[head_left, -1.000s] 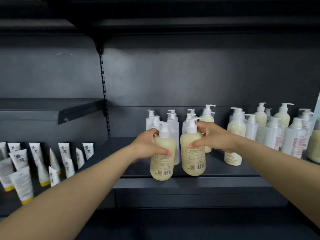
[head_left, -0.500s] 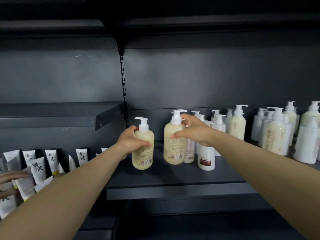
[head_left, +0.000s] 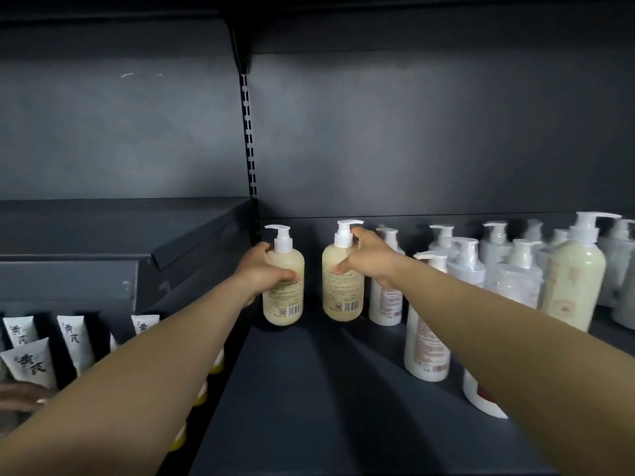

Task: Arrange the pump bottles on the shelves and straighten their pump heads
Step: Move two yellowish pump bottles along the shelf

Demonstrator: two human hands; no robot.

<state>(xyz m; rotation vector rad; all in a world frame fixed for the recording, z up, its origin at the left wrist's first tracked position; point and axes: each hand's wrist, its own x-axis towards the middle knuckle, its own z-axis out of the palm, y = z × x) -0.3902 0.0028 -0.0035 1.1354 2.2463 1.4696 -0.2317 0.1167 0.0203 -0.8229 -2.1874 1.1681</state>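
Pushing both yellow bottles deeper, the person now has them near the back panel of the shelf, where half a second ago they stood about midway in and a second ago right at the front lip, so the pair is being walked back to start a rear row at the left end. From the left: the left hand wraps its fingers and thumb around the left bottle, which stands upright, its white pump spout pointing left. A small gap, then the right bottle, also upright, its spout pointing right; the right hand grips it high, thumb across the front, fingers reaching behind the neck. So the two heads disagree, and I'd judge straightening comes next. Both bottles are translucent, pale yellow, with barcode labels low on the front facing us. Further right, a cluster of white pump bottles stands unsorted, with a larger cream bottle beyond. Down at the far left, white tubes line a lower shelf.
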